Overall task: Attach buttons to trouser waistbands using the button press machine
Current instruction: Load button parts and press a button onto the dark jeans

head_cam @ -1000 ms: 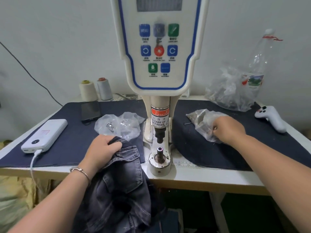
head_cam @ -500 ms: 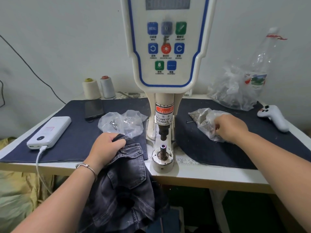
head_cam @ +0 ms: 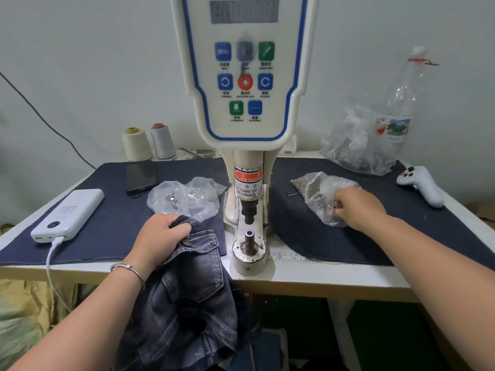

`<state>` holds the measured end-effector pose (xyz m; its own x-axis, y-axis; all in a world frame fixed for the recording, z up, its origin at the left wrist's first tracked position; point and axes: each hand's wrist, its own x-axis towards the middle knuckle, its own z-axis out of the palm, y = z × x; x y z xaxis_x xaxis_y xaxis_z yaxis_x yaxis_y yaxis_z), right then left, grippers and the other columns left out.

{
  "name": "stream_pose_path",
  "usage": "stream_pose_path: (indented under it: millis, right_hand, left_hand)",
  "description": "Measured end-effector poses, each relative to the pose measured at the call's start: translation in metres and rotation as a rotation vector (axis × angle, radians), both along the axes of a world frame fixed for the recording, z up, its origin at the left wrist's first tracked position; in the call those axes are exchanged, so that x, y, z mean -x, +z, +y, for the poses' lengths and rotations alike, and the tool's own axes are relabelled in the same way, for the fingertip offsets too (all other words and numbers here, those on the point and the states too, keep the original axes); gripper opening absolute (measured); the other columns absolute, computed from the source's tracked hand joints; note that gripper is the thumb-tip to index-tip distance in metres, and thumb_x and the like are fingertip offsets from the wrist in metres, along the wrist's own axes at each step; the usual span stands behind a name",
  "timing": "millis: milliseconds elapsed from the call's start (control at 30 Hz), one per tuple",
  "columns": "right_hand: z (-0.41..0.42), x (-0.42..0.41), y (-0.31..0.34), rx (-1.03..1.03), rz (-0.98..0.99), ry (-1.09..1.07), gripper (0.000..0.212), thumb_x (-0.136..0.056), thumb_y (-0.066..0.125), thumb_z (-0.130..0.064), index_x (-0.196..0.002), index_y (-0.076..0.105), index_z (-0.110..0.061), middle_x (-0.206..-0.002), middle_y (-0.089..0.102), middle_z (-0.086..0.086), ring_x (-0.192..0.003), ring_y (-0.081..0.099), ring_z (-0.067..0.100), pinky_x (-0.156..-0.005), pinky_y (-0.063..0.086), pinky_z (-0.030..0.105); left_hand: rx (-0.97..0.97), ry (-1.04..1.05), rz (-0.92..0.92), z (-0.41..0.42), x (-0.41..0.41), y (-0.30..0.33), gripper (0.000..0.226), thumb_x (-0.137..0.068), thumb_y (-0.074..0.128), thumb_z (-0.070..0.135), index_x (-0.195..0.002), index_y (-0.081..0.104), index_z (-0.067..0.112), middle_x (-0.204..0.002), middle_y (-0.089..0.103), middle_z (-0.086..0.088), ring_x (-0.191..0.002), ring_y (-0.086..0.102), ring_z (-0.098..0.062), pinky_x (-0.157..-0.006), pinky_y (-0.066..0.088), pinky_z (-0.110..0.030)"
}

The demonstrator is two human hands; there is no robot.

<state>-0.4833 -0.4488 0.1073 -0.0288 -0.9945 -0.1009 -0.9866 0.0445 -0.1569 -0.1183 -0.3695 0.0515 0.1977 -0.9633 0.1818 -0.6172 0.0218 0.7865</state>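
— At the table's back edge, left of the machine?
— Stood two thread cones against the wall. In front of them, on the dark cloth, lay a black phone. Toward the left edge lay a white power bank with a cable trailing off the front edge.

— And right of the machine?
— Near the back right corner sat a clear bag of small parts with a plastic bottle upright behind it. Close to the right edge lay a white handheld controller.

— In the way of the press?
— Rose the button press machine at the table's centre, its lower die post standing upright and bare near the front edge, the punch above it. Just left of the column sat a crumpled plastic bag with metal pieces inside.

— The trousers?
— Draped over the front edge, left of the die: dark grey denim trousers, long axis running down toward the floor, top end up on the table, a flap pocket facing up.

— The hands?
— Well apart, either side of the machine. Left hand, bracelet at the wrist, curled around the bunched top of the trousers. Right hand reached into a small bag of buttons on the cloth, fingers bent inward, pinching the plastic; cannot tell whether a button was held.
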Motion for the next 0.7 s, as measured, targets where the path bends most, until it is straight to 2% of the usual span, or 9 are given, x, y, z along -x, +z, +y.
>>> stream_pose_path:
  millis: [133,233,367,467,567,700]
  right_hand:
    - [-0.001,0.0,-0.008,0.089,-0.044,-0.013,0.021,-0.092,0.06,-0.027,-0.073,0.056,-0.019,-0.09,0.065,0.006,-0.084,0.06,0.025,-0.062,0.037,0.027]
    - [-0.004,0.0,-0.012,0.148,-0.094,-0.023,0.029,-0.09,0.063,-0.025,-0.064,0.049,-0.028,-0.083,0.063,0.002,-0.083,0.061,0.025,-0.061,0.037,0.027]
    - [-0.006,0.004,-0.017,0.198,-0.128,-0.003,0.016,-0.088,0.064,-0.024,-0.073,0.058,-0.028,-0.08,0.064,-0.002,-0.079,0.061,0.021,-0.061,0.045,0.029]
    - [-0.006,0.009,-0.023,0.26,-0.171,0.008,0.023,-0.087,0.063,-0.023,-0.067,0.055,-0.031,-0.074,0.061,-0.005,-0.072,0.057,0.019,-0.053,0.036,0.026]
    - [-0.004,0.016,-0.028,0.349,-0.262,0.002,0.011,-0.085,0.065,-0.02,-0.075,0.064,-0.022,-0.076,0.062,-0.005,-0.075,0.057,0.019,-0.06,0.038,0.028]
    - [0.009,0.025,-0.034,0.536,-0.376,-0.036,0.011,-0.079,0.072,-0.019,-0.07,0.066,-0.02,-0.076,0.064,-0.006,-0.073,0.058,0.018,-0.064,0.041,0.029]
  left_hand:
    - [-0.002,0.001,-0.002,0.001,0.0,0.001,0.03,-0.061,0.052,0.028,-0.058,0.044,-0.001,-0.056,0.037,-0.001,-0.06,0.035,-0.015,-0.062,0.028,-0.033]
    - [-0.01,0.004,-0.009,0.001,0.001,0.001,0.03,-0.062,0.051,0.028,-0.058,0.045,-0.001,-0.056,0.039,0.0,-0.06,0.036,-0.015,-0.063,0.029,-0.032]
    - [-0.015,0.0,-0.018,0.0,0.001,0.001,0.029,-0.061,0.052,0.029,-0.057,0.045,0.001,-0.055,0.038,0.0,-0.06,0.036,-0.015,-0.062,0.029,-0.033]
    - [-0.02,-0.005,-0.011,0.0,0.001,0.001,0.024,-0.061,0.052,0.029,-0.053,0.044,0.007,-0.052,0.039,0.002,-0.056,0.035,-0.014,-0.061,0.03,-0.033]
    - [-0.027,-0.006,-0.018,0.0,0.001,0.001,0.021,-0.061,0.051,0.029,-0.052,0.046,0.011,-0.049,0.039,0.006,-0.051,0.034,-0.01,-0.059,0.031,-0.032]
    - [-0.016,0.002,-0.026,0.0,0.002,0.001,0.025,-0.06,0.051,0.029,-0.053,0.045,0.006,-0.052,0.038,0.003,-0.056,0.034,-0.013,-0.06,0.029,-0.033]
